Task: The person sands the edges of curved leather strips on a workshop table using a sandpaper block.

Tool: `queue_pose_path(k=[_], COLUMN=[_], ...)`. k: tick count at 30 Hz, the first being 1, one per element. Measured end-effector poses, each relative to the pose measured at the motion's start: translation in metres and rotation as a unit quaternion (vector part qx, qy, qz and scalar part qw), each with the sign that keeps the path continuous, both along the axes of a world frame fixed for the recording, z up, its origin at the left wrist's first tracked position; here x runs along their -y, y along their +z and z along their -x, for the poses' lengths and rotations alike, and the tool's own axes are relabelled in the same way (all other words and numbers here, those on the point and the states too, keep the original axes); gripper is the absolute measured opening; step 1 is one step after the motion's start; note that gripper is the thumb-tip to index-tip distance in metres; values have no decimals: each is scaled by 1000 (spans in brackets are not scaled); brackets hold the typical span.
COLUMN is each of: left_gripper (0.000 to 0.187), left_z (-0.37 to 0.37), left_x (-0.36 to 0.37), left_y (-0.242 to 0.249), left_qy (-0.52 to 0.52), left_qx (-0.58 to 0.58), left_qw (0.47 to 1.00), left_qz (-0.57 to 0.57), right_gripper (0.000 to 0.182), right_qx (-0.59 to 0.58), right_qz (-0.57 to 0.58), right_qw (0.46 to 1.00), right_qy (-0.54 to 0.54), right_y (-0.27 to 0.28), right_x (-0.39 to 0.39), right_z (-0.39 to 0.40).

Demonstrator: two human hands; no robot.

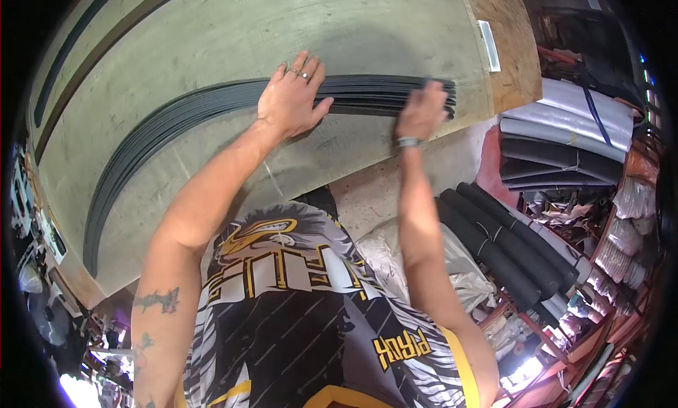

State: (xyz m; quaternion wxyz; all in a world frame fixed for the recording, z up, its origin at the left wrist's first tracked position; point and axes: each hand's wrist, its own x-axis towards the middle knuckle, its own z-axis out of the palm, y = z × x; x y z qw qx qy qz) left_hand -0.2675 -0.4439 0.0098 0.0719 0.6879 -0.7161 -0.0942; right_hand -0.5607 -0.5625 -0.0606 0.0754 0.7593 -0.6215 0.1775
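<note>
A long bundle of thin dark strips [176, 111] lies across the pale table [212, 26], curving down towards its left end. My left hand [293, 93], with rings on it, rests flat on the middle of the bundle, fingers spread. On the right, my right hand [424, 111] is at the bundle's right end, where the strips fan apart; motion blurs its fingers. A band sits around my right wrist.
A brown strip [85, 72] and a dark blue strip [60, 55] lie at the table's far left. Beyond the right edge are silvery rolls [575, 115], dark rolls [501, 245] and a plastic-wrapped bundle [452, 281]. A white label [489, 46] marks the wooden end.
</note>
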Motion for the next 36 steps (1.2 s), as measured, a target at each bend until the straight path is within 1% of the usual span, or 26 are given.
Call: queue_pose_path(k=[1,2,4,5,7,8,11,12,13,14,15,18,20,22,25,26,27,28,29,32,33,34,36], left_gripper=[70,71,72,72,73,73,72,73,73,73,73,73,73,73,73,73,73,73,73,73,74,74,74], left_z=[0,-2,-4,-2,-3,-2,-2,-3,-3,-3,-5,-1,-2,1,-4,-3,-3,-2,-3,-2,-2,-1,0], left_x=[0,2,2,3,5,4,2,1,1,1,3,1,3,3,4,4,2,0,1,1,4,8,6], left_y=[0,2,3,3,0,-1,1,2,4,6,6,2,-3,-5,-3,-1,0,0,0,-2,-3,-2,3], left_qy=[-3,-5,-1,-2,-5,-6,-9,-8,-9,-13,-12,-11,-5,-5,-10,-9,-10,-10,-9,-6,-5,-5,-7], left_qx=[2,6,1,-5,0,3,14,13,10,8,13,14,8,3,1,-3,-8,-7,-4,-16,-23,-16,-1], left_qw=[1000,1000,1000,1000,1000,1000,1000,1000,1000,1000,1000,1000,1000,1000,1000,1000,1000,1000,1000,1000,1000,1000,1000], left_qz=[-2,-1,-6,-10,-14,-20,-8,-8,-9,-6,-8,-5,10,10,10,11,12,8,8,10,14,11,-7], right_gripper=[55,57,56,56,57,58,63,60,56,53,54,55,54,54,52,53,50,52,51,53,53,53,52], right_qx=[-12,27,8,201,173,-43,-7,-22,-71,-9,46,-19,-70,17,2,-56,53,26,53,22,9,-5,7], right_qz=[-74,-104,-115,-100,-82,-84,-55,-26,0,-50,-85,-123,-41,-87,-15,9,20,-130,-114,-142,-74,-7,-61], right_qw=[992,986,979,973,979,993,988,996,997,996,989,981,996,990,992,997,998,985,981,973,992,1000,992], right_qy=[-104,-127,-170,-54,74,77,144,79,13,-68,-114,-148,-28,111,122,54,-3,-113,-146,-179,-97,-12,108], right_y=[17,26,21,-4,-6,29,27,16,-9,4,23,14,-1,44,22,9,-1,37,32,31,15,-3,36], right_x=[22,42,56,44,-15,-57,-68,-38,-4,21,40,58,4,-77,-62,-28,4,29,51,51,30,-2,-79], right_z=[14,29,21,15,-56,-91,-73,-39,5,26,35,22,-38,-102,-72,-33,-2,11,31,7,-12,-40,-103])
